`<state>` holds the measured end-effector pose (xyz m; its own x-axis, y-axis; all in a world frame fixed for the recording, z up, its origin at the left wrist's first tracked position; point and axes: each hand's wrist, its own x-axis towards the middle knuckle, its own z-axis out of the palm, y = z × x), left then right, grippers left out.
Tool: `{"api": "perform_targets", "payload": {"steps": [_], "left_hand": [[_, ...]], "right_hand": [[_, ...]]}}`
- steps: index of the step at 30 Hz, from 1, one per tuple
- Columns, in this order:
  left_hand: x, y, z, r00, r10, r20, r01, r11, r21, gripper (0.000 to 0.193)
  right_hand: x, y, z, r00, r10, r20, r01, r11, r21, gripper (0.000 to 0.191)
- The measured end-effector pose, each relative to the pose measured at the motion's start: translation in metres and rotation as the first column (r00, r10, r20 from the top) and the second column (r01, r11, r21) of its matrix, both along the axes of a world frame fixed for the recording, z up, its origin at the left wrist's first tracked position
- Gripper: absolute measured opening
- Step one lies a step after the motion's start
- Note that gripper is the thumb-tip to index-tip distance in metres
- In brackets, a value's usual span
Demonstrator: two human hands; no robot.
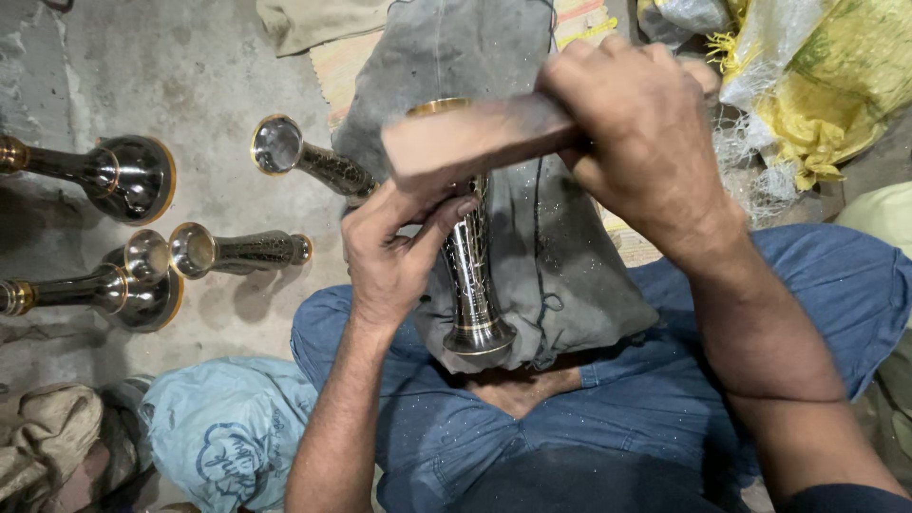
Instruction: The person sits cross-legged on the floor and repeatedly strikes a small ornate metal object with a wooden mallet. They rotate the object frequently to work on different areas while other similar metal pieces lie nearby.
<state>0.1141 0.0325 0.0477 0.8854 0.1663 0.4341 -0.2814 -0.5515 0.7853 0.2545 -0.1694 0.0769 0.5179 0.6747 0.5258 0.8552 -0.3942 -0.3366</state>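
Bare concrete floor [204,71], grey and stained, seen from above; a person sits cross-legged on it in blue trousers.

- Grey cloth pad [560,256]: draped over the lap, dusted with fine specks.
- Engraved metal vase [470,271]: slim, dark and silver with brass-coloured rims, lying on the pad, flared foot toward the person.
- Left hand [394,252]: fingers closed round the vase's upper stem, holding it against the pad.
- Right hand [641,128]: fist wrapped tight round the handle of a wooden mallet [470,138]; its blurred block head sits over the vase mouth.
- Finished vases [237,249]: several lying on the floor at left, some large with wide bell mouths, two smaller ones nearer the pad.
- Yellow woven sacks [817,85]: crumpled, upper right, with frayed white plastic edges.
- Pale blue cloth bag [223,432]: lower left, with a dark blue round printed emblem.
- Beige rags [47,432]: bottom-left corner.
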Motion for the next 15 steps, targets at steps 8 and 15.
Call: {"api": "perform_targets", "payload": {"steps": [8,15], "left_hand": [[0.0004,0.0049,-0.0036,1.0,-0.008,0.017,0.007,0.999,0.033,0.028],[-0.0008,0.0089,-0.0073,1.0,-0.011,-0.023,0.011,1.0,-0.006,0.029]], "right_hand": [[0.0035,-0.0021,-0.007,0.975,0.097,-0.197,-0.064,0.983,0.17,0.038],[0.001,0.0006,-0.0036,0.983,0.045,-0.176,-0.031,0.996,0.083,0.041]]}}
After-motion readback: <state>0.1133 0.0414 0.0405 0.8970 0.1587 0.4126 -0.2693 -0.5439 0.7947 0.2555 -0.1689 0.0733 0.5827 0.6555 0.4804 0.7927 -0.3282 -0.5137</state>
